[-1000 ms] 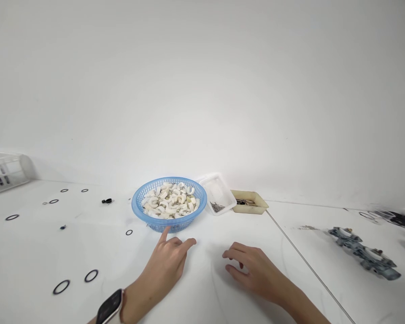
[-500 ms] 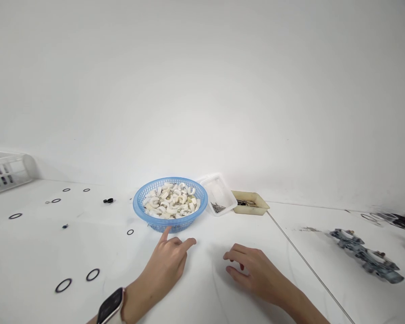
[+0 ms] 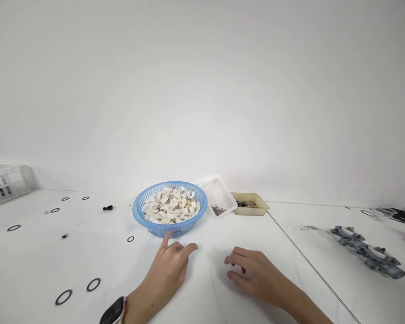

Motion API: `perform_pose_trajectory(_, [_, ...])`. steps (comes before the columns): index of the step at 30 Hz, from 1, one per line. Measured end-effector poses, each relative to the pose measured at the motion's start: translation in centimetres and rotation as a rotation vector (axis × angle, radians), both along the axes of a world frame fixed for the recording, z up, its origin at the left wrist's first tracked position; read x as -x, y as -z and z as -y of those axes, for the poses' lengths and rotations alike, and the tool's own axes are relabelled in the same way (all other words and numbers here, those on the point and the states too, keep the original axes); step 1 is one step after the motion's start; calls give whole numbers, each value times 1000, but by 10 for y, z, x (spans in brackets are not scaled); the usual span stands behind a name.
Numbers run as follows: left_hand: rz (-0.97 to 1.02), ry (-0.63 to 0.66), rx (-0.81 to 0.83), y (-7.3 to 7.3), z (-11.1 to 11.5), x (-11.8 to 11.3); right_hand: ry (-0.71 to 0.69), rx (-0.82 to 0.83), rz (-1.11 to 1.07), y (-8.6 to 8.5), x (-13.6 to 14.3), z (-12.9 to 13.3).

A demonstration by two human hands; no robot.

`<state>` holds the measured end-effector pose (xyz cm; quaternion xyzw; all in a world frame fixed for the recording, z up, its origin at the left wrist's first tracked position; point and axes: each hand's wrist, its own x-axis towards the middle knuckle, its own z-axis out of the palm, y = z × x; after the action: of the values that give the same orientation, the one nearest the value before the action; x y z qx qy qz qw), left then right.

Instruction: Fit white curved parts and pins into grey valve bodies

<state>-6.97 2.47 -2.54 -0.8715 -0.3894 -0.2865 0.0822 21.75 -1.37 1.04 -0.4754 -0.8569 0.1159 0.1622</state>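
Note:
My left hand point(image 3: 171, 265), with a watch on its wrist, is just in front of a blue basket point(image 3: 140, 217). Its index finger points at the basket's lower side and the thumb is spread to the right; nothing is held. White curved pieces point(image 3: 170, 205) fill the basket. To the right, my right hand point(image 3: 249, 270) hovers low over the white table point(image 3: 202, 297), fingers bent and apart from the thumb, holding nothing. Behind the hands, a white tray point(image 3: 224, 198) with small metal pins leans beside the basket, next to a yellowish tray point(image 3: 261, 209) with metal rods.
Grey metal parts point(image 3: 367, 252) lie at the right, with black rings or cords point(image 3: 403, 216) behind. A thin rod point(image 3: 310, 263) runs across the table. Several black rings point(image 3: 64, 297) and a small black part point(image 3: 108, 208) lie at the left, near a white slotted basket point(image 3: 18, 177).
The view has shifted slightly, so the basket and the left-side items appear a little lower. Both hands keep nearly the same pose.

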Motion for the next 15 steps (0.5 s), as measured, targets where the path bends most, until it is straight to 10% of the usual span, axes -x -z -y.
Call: perform_pose_trajectory(15, [-28, -76, 177, -9, 12, -3, -6, -124, -114, 34, -10, -17])
